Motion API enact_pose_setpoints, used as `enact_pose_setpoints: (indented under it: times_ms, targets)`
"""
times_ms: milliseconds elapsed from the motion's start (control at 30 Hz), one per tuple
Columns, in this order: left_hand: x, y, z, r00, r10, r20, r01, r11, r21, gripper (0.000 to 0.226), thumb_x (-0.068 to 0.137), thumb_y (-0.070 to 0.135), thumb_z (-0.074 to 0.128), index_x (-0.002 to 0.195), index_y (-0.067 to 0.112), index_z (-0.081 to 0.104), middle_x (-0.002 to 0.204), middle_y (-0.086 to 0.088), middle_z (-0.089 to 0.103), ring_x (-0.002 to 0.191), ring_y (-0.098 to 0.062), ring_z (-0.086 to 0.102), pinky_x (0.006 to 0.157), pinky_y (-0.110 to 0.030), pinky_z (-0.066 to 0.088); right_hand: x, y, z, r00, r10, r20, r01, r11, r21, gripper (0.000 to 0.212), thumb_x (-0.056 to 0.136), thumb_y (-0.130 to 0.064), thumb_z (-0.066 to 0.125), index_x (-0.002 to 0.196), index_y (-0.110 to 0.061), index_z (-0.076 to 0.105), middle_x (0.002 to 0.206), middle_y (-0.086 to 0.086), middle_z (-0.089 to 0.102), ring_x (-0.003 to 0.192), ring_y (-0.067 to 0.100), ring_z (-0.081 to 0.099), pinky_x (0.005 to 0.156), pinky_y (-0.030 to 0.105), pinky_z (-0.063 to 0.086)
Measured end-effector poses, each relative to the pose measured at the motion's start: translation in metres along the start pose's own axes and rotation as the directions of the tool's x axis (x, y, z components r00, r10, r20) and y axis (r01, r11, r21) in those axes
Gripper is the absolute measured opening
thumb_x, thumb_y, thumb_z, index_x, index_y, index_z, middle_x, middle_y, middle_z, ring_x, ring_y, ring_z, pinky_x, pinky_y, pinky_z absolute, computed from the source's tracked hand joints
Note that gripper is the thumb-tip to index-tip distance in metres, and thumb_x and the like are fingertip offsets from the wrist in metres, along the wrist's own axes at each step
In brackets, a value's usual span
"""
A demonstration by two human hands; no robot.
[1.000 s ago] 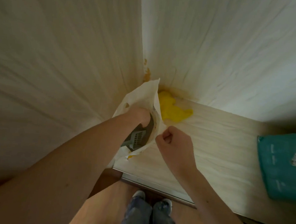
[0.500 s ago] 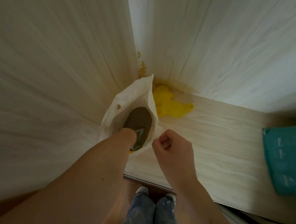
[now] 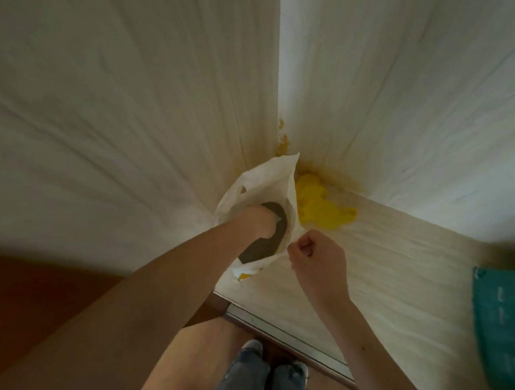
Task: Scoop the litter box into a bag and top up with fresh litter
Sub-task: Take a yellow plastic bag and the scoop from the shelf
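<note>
Moved since the earlier frame: left hand (image 3: 259,222) now deeper inside the white plastic bag (image 3: 261,179), the slotted grey scoop no longer visible; whether its grip holds anything cannot be told. Grey litter mass (image 3: 264,243) lies beneath and around that hand. Right hand (image 3: 316,258), just beside the bag's mouth, grip pinched on the rim, holding it apart. Beyond: crumpled yellow material (image 3: 321,209) in the corner. Far right: teal litter pack (image 3: 509,329), untouched. Judgement: waste deposited; topping-up pending.

Home, pale wood-grain cupboard (image 3: 134,86), wooden floor (image 3: 16,296)
</note>
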State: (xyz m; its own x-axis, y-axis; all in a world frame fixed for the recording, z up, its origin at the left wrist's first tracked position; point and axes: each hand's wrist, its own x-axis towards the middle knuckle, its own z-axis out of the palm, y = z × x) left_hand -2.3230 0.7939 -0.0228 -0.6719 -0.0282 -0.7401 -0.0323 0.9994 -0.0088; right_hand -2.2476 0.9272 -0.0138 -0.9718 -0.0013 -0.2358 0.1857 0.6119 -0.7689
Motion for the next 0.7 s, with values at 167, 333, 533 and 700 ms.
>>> enact_pose_setpoints:
  times_ms: [167,333,533,700]
  targets:
    - [-0.04,-0.013,-0.004,0.996,0.057,-0.067,-0.061,0.997,-0.052,0.017,0.09,0.008,0.05,0.099,0.001,0.063,0.073,-0.004,0.052,0.076,-0.022,0.056,0.066,-0.027,0.043,0.0,-0.001,-0.003,0.999,-0.041,0.016,0.042,0.998,-0.043,0.015,0.082,-0.014,0.059,0.069,-0.008,0.058,0.064,0.005,0.064,0.064,0.02,0.059,0.06,0.035,0.046]
    - [-0.071,-0.022,-0.009,0.998,0.001,-0.064,-0.018,0.965,-0.263,0.031,0.097,0.008,0.043,0.066,0.013,0.042,0.061,0.0,0.039,0.047,-0.01,0.035,0.038,-0.016,0.032,-0.003,0.0,-0.007,0.998,-0.058,0.03,0.06,0.994,-0.086,0.014,0.083,-0.015,0.06,0.07,-0.009,0.059,0.068,0.006,0.066,0.065,0.021,0.06,0.057,0.031,0.043]
    - [-0.11,-0.027,0.002,0.972,-0.031,-0.235,-0.039,0.957,-0.287,0.017,0.096,0.012,0.045,0.094,0.004,0.06,0.08,-0.006,0.057,0.065,-0.017,0.053,0.05,-0.019,0.038,-0.005,-0.003,-0.006,0.999,-0.019,0.049,0.021,0.999,-0.045,0.017,0.085,-0.013,0.059,0.071,-0.004,0.061,0.065,0.006,0.066,0.059,0.017,0.06,0.058,0.031,0.046]
    - [-0.132,-0.032,0.022,0.892,-0.083,-0.445,-0.122,0.902,-0.413,0.023,0.094,0.023,0.049,0.074,0.011,0.051,0.076,-0.001,0.054,0.068,-0.016,0.051,0.048,-0.02,0.032,-0.011,-0.015,-0.011,0.965,0.17,0.197,-0.234,0.9,0.369,0.009,0.094,-0.008,0.051,0.097,-0.002,0.057,0.071,0.008,0.063,0.051,0.014,0.058,0.046,0.021,0.05]
